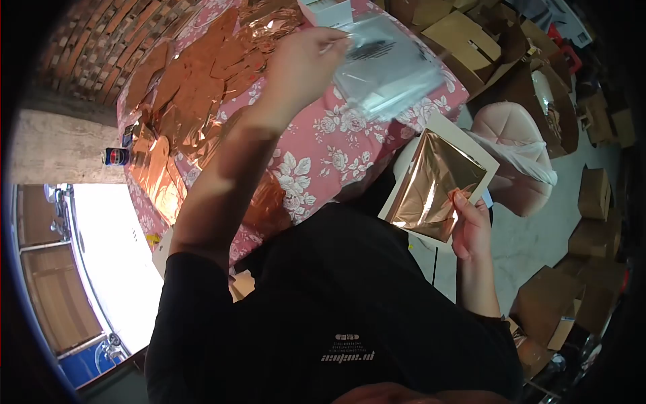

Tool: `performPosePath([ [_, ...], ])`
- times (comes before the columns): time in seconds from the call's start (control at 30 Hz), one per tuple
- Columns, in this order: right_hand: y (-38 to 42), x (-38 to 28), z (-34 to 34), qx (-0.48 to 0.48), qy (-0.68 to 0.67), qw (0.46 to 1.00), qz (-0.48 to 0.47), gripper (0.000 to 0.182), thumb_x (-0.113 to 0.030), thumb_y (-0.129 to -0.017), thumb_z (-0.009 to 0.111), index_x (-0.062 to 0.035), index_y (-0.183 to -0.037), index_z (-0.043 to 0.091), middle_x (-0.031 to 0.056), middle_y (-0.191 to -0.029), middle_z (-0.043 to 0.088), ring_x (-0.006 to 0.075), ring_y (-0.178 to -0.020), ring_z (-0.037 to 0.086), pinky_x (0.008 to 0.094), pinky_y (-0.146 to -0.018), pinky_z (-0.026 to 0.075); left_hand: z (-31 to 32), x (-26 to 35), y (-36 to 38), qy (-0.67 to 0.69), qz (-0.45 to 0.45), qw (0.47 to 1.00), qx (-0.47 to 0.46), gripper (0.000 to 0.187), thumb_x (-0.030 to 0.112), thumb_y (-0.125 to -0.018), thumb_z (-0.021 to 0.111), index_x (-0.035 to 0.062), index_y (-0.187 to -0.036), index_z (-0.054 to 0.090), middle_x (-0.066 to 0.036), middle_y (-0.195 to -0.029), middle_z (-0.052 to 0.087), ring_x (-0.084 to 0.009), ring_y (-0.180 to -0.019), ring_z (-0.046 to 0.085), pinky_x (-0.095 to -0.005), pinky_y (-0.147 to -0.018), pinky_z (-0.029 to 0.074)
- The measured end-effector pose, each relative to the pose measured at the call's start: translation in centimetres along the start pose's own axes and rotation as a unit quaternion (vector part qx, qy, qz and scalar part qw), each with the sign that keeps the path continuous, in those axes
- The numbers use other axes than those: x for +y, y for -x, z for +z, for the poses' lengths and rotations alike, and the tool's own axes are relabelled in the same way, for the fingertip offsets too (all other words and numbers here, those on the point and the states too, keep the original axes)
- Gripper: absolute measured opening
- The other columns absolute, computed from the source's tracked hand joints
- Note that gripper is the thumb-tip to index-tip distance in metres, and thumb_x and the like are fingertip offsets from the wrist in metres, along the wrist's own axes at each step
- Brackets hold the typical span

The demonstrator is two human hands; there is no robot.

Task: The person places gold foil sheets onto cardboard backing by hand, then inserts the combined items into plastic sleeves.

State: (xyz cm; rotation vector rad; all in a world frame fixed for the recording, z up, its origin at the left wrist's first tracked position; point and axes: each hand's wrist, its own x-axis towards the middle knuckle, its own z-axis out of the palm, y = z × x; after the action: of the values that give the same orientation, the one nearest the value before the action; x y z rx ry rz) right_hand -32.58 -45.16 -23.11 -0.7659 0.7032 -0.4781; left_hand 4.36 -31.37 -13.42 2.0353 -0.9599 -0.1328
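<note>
My left hand (311, 66) reaches over the table with thumb and fingers pinched at the near corner of a stack of clear plastic bags (397, 77). Dark printed marks show on the upper bag. Off to the right, my right hand (472, 227) grips the lower edge of a cream card (490, 161). A shiny copper-coloured foil sheet (431, 182) covers most of that card, with a cream border around it. My right thumb lies on the foil side, and the other fingers are mostly hidden behind.
Heaps of copper foil (192, 87) spread over the pink floral tablecloth (336, 145). A white box (326, 10) is at the table's back, and a dark blue can (116, 156) at its left. A padded chair (515, 145) and several cardboard boxes (545, 303) stand to the right.
</note>
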Motion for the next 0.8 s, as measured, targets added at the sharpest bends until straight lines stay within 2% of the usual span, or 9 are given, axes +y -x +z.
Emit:
performPosePath([
  [0.07,0.1,0.0,0.2,-0.014,0.000,1.000,0.007,0.015,-0.003,-0.099,0.075,-0.0062,-0.113,0.072,0.0073,-0.109,0.077,0.0180,-0.103,0.072,0.0329,-0.097,0.056,-3.2,0.4,3.3,0.001,0.045,0.996,0.082,0.025,0.022,-0.101,0.070,0.0042,-0.116,0.080,-0.020,-0.110,0.079,-0.0348,-0.101,0.077,-0.0413,-0.087,0.061],
  [0.1,0.1,0.0,0.5,-0.024,0.001,1.000,0.011,0.015,-0.003,-0.098,0.075,-0.0062,-0.113,0.072,0.0074,-0.109,0.077,0.0182,-0.103,0.072,0.0331,-0.096,0.056,-4.8,0.2,5.1,-0.004,0.040,0.995,0.087,0.025,0.022,-0.101,0.070,0.0042,-0.116,0.080,-0.020,-0.110,0.079,-0.0348,-0.101,0.077,-0.0413,-0.087,0.061],
  [0.17,0.4,0.1,1.7,-0.037,-0.001,0.999,0.024,0.016,-0.002,-0.098,0.075,-0.0060,-0.114,0.072,0.0076,-0.109,0.078,0.0184,-0.103,0.073,0.0334,-0.096,0.057,-7.7,-0.2,8.9,-0.157,0.183,0.964,0.109,0.021,0.016,-0.100,0.072,0.0061,-0.118,0.079,-0.019,-0.113,0.079,-0.0346,-0.104,0.077,-0.0404,-0.088,0.061],
  [0.33,-0.7,2.2,3.4,-0.112,0.036,0.991,0.061,0.019,-0.001,-0.098,0.074,-0.0058,-0.117,0.073,0.0073,-0.110,0.078,0.0175,-0.103,0.074,0.0333,-0.096,0.057,-10.1,-2.8,20.5,-0.259,0.035,0.960,0.096,0.028,0.013,-0.097,0.075,0.0095,-0.124,0.076,-0.018,-0.113,0.078,-0.0372,-0.100,0.077,-0.0429,-0.085,0.062],
  [0.4,-1.5,3.6,4.3,-0.106,0.047,0.989,0.090,0.019,-0.001,-0.098,0.074,-0.0056,-0.117,0.073,0.0072,-0.110,0.078,0.0170,-0.103,0.074,0.0330,-0.096,0.057,-10.0,-3.9,24.3,-0.297,-0.035,0.950,0.084,0.032,0.015,-0.096,0.077,0.0097,-0.127,0.074,-0.017,-0.111,0.078,-0.0383,-0.098,0.075,-0.0453,-0.084,0.061],
  [0.57,-1.7,5.7,7.0,-0.097,0.083,0.984,0.124,0.018,-0.002,-0.100,0.072,-0.0050,-0.118,0.072,0.0073,-0.111,0.078,0.0166,-0.101,0.074,0.0322,-0.094,0.058,-9.2,-7.2,28.9,-0.262,-0.085,0.960,0.041,0.039,0.021,-0.090,0.082,0.0035,-0.123,0.073,-0.017,-0.120,0.076,-0.0379,-0.110,0.073,-0.0468,-0.092,0.059],
  [0.63,-1.7,6.0,7.5,-0.114,0.089,0.980,0.133,0.019,-0.002,-0.100,0.072,-0.0049,-0.119,0.072,0.0074,-0.112,0.078,0.0166,-0.101,0.074,0.0327,-0.094,0.058,-8.9,-8.0,29.4,-0.248,-0.039,0.968,0.021,0.044,0.026,-0.086,0.085,0.0025,-0.122,0.073,-0.018,-0.128,0.073,-0.0395,-0.118,0.070,-0.0490,-0.098,0.057],
  [0.67,-1.5,6.1,7.7,-0.129,0.088,0.978,0.140,0.019,-0.002,-0.100,0.071,-0.0048,-0.119,0.072,0.0075,-0.112,0.078,0.0167,-0.101,0.074,0.0333,-0.095,0.058,-8.7,-7.8,29.2,-0.244,-0.027,0.968,0.041,0.049,0.030,-0.083,0.088,0.0022,-0.121,0.073,-0.019,-0.132,0.071,-0.0407,-0.121,0.067,-0.0505,-0.101,0.055],
  [0.8,-0.9,6.4,9.1,-0.120,0.111,0.977,0.134,0.020,-0.001,-0.100,0.071,-0.0043,-0.120,0.072,0.0076,-0.112,0.078,0.0172,-0.102,0.074,0.0343,-0.095,0.058,-8.1,-7.0,27.3,-0.251,-0.028,0.963,0.097,0.048,0.032,-0.084,0.087,0.0022,-0.119,0.074,-0.017,-0.131,0.071,-0.0393,-0.120,0.066,-0.0496,-0.102,0.054],
])
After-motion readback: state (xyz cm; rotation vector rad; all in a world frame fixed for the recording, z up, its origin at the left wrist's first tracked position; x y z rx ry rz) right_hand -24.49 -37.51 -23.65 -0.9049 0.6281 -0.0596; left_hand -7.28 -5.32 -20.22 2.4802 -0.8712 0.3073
